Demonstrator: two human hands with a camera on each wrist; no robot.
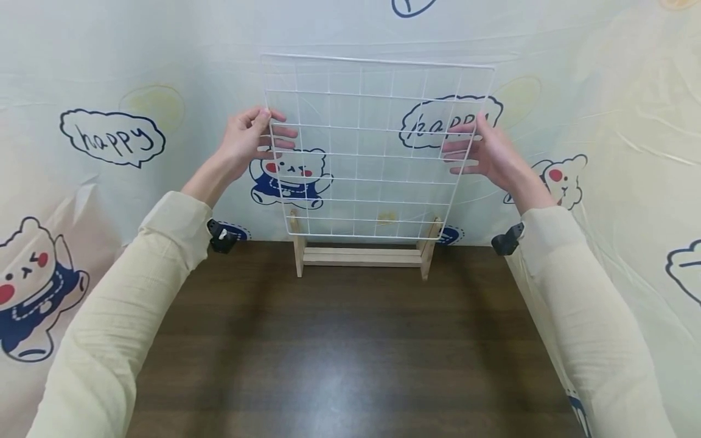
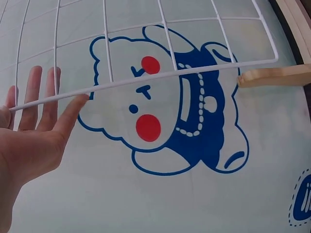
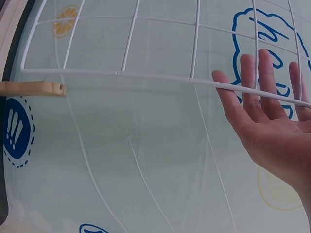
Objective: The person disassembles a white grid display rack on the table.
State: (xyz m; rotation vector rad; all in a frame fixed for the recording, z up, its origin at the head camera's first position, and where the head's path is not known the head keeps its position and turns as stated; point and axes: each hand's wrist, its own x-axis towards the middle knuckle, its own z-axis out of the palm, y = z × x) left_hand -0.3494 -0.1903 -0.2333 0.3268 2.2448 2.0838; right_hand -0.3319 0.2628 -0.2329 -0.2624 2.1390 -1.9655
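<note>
A white wire grid panel (image 1: 358,128) stands nearly upright in the head view, its lower edge at a small light-wood stand (image 1: 361,258). My left hand (image 1: 254,135) holds the panel's left edge, thumb in front and fingers stretched out behind the wires. On the opposite edge my right hand (image 1: 484,149) grips in a mirrored way, thumb at the rim, fingers behind. The left wrist view shows the left hand's fingers (image 2: 35,97) behind the side rail, with a stand arm (image 2: 272,76) near the lower corner. The right wrist view shows another stand arm (image 3: 31,88) by the other corner.
The stand rests at the back of a dark wooden table (image 1: 328,340). Behind it hangs a pale cloth (image 1: 208,55) printed with bears and "happy" bubbles, close to the panel. The cloth also covers both sides of the table.
</note>
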